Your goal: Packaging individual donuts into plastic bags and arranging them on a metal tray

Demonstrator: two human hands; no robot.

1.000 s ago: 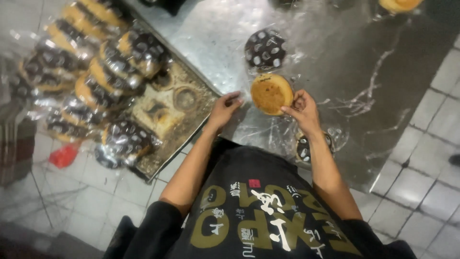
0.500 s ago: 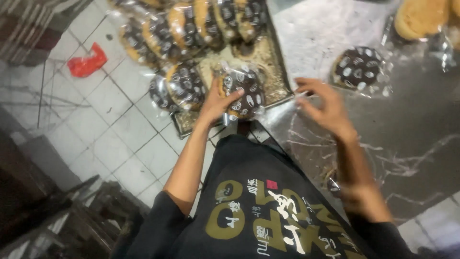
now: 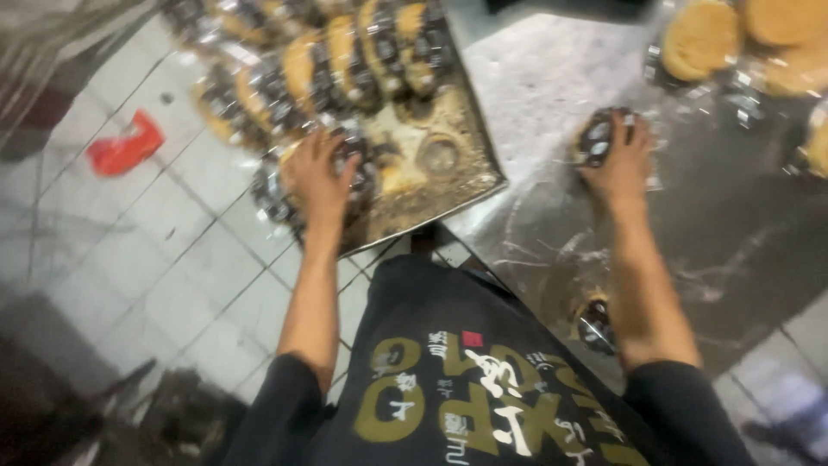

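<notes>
Two hands | left hand (image 3: pixel 317 177) on wrapped bun (image 3: pixel 345 173) near tray (image 3: pixel 448 185) edge

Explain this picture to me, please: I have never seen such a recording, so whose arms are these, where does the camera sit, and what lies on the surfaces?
There is no machine here: a person wears one camera on the head, and it looks down over their dark printed shirt at their own two bare hands. The left hand rests on a wrapped round bread on a worn baking tray, where rows of wrapped breads stand in clear, dark-patterned bags. The right hand presses a dark-patterned bag on the grey metal table. Unwrapped golden round breads lie at the table's far side. Below is a white tiled floor with a red scrap. The picture is blurred, so finer detail is unclear.
</notes>
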